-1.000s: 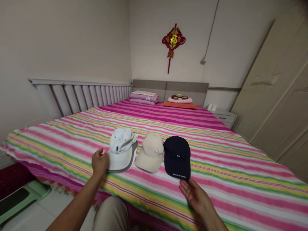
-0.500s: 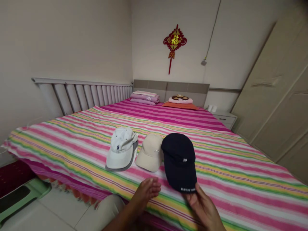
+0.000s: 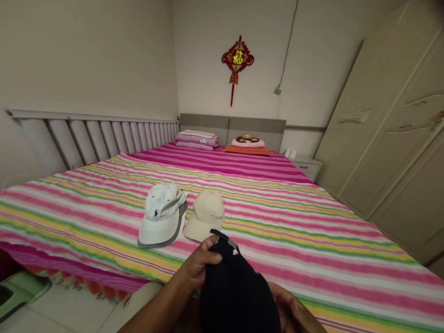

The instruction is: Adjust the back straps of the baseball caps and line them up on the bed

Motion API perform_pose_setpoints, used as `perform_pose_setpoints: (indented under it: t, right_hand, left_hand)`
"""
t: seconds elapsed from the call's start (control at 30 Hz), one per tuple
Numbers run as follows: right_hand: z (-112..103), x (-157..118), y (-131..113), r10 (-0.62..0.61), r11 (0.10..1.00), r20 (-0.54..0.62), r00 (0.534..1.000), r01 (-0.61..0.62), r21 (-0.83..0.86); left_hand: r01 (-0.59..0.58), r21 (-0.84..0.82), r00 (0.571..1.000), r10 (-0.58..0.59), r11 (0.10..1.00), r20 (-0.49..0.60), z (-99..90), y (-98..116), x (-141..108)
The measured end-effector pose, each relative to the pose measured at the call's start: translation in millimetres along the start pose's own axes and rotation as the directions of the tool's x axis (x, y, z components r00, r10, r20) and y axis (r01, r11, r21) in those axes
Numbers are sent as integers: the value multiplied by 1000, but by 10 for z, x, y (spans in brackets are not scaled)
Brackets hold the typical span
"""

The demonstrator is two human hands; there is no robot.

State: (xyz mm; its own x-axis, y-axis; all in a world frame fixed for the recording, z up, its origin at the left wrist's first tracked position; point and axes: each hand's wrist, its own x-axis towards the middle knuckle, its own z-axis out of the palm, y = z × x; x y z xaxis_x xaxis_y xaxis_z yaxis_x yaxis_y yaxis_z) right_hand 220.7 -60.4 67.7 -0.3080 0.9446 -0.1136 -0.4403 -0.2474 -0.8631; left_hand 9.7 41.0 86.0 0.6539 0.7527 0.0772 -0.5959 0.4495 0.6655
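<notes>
A dark navy cap (image 3: pixel 239 291) is held up close at the bottom of the view, its back strap and buckle facing up. My left hand (image 3: pixel 199 263) pinches the cap beside the strap, thumb on top. At the cap's right side is my right hand (image 3: pixel 289 305), its fingers curled against the fabric and partly hidden by it. Beyond them a beige cap (image 3: pixel 207 212) with a small logo lies on the striped bedspread (image 3: pixel 312 245). Left of it sits a white cap (image 3: pixel 162 212) with a dark emblem, resting over a grey brim.
Folded purple bedding (image 3: pixel 197 139) and a pink pillow stack (image 3: pixel 248 143) lie near the headboard (image 3: pixel 256 129). A white rail (image 3: pixel 104 134) runs along the left. At the lower left is a green stool (image 3: pixel 27 289); a nightstand (image 3: pixel 305 166) and wardrobe (image 3: pixel 378 138) stand right.
The navy cap has been lifted off the bed, drawn nearer and turned so its strap shows. My left hand has closed on it. The view has shifted right.
</notes>
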Motion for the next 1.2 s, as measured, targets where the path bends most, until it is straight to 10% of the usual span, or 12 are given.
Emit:
perform_pose_setpoints:
  t: [0.33,0.67,1.2]
  right_hand:
    - [503,365,-319,-56,988,-21,998,52,-147]
    - [518,337,-355,-102,948,-84,991,72,-310]
    - [562,363,-342,-87,967,-43,995,73,-246]
  left_hand:
    - [112,84,989,-119,990,84,151,18,-116]
    - [175,455,981,-116,873,-154,239,94,-106]
    - [218,321,971,-171,922,-169,330,-21,-135]
